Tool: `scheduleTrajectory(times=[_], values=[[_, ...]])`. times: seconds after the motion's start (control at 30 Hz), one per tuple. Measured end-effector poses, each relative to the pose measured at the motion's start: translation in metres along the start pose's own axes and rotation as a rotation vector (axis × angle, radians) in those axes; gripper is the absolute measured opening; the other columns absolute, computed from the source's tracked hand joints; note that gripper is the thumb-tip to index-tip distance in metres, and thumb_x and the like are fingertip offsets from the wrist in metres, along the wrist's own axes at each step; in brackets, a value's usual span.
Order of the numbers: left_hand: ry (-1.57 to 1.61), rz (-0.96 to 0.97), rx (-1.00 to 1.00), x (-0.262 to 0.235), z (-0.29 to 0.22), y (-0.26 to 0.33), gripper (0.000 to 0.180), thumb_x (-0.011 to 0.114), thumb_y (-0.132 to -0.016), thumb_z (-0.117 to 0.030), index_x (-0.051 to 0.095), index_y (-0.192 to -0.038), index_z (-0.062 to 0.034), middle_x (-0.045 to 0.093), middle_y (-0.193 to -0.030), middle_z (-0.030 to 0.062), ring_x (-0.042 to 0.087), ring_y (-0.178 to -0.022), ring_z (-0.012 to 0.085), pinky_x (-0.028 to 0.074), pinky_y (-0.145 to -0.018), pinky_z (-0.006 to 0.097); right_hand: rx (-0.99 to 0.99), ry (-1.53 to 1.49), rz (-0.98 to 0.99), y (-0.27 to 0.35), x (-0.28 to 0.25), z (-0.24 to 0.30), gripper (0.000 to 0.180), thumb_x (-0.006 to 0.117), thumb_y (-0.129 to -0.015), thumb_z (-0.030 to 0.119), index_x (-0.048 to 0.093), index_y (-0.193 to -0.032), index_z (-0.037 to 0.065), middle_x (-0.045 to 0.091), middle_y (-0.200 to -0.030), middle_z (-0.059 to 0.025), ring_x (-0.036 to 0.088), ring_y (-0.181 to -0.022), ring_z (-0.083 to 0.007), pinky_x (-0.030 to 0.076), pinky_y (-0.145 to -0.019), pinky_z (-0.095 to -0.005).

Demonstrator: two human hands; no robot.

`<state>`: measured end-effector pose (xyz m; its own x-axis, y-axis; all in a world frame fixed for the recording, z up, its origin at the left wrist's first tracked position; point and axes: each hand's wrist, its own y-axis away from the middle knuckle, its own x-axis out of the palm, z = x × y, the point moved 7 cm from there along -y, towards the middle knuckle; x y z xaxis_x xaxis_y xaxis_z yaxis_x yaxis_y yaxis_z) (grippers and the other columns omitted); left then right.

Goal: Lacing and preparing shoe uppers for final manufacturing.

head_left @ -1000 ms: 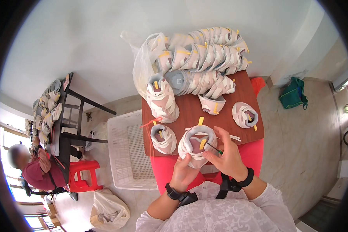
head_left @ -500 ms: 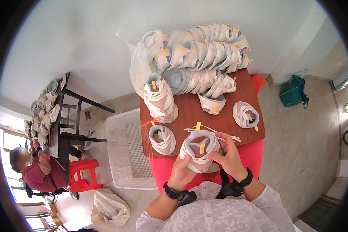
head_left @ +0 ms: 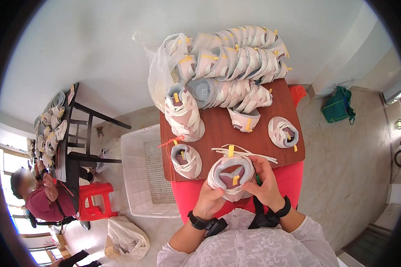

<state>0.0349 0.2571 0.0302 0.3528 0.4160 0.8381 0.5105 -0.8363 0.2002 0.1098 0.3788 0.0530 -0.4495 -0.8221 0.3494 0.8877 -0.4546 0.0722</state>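
I have drawn the shoe upper (head_left: 231,175) nearer; my left hand (head_left: 209,198) and right hand (head_left: 265,184) each keep a grip clamped on it above the table (head_left: 218,129).

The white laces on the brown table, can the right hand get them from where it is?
Probably yes. The bundle of thin white laces lies on the brown wooden table just beyond the right hand, with nothing between them. But that hand now grips the pink-and-white shoe upper, so it must let go first.
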Motion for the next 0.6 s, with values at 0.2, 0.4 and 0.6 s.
scheduleTrajectory(times=[0.2,0.4,0.6], values=[[0.073,-0.007,-0.009,-0.015,0.01,-0.001,0.066,0.075,-0.082,-0.022,0.042,-0.137,-0.0075,0.052,-0.135,0.0073,0.051,-0.122,0.0217,0.04,-0.105,0.041,0.101,-0.007,0.015,-0.004,0.0,-0.009,0.065,0.075,-0.081,0.013,0.039,-0.133,-0.001,0.051,-0.13,-0.011,0.048,-0.122,-0.0168,0.037,-0.103,-0.0314],[0.091,-0.138,-0.064,-0.02,0.0,-0.026,0.055,0.053,-0.096,-0.037,0.037,-0.141,-0.0095,0.046,-0.141,0.0088,0.045,-0.129,0.026,0.035,-0.109,0.046,0.427,-0.302,0.09,-0.023,0.001,-0.033,0.044,0.063,-0.093,0.023,0.046,-0.129,0.002,0.058,-0.097,0.0031,0.049,-0.064,-0.0003,0.037,-0.05,-0.0162],[0.198,-0.092,-0.024,-0.012,-0.009,-0.028,0.05,0.052,-0.098,-0.031,0.037,-0.139,-0.0086,0.049,-0.137,0.0085,0.048,-0.126,0.0243,0.04,-0.106,0.044,0.445,-0.349,0.079,-0.026,0.019,-0.023,0.038,0.062,-0.094,0.023,0.049,-0.124,0.003,0.053,-0.086,0.0059,0.033,-0.051,0.0022,0.023,-0.041,-0.0164]])
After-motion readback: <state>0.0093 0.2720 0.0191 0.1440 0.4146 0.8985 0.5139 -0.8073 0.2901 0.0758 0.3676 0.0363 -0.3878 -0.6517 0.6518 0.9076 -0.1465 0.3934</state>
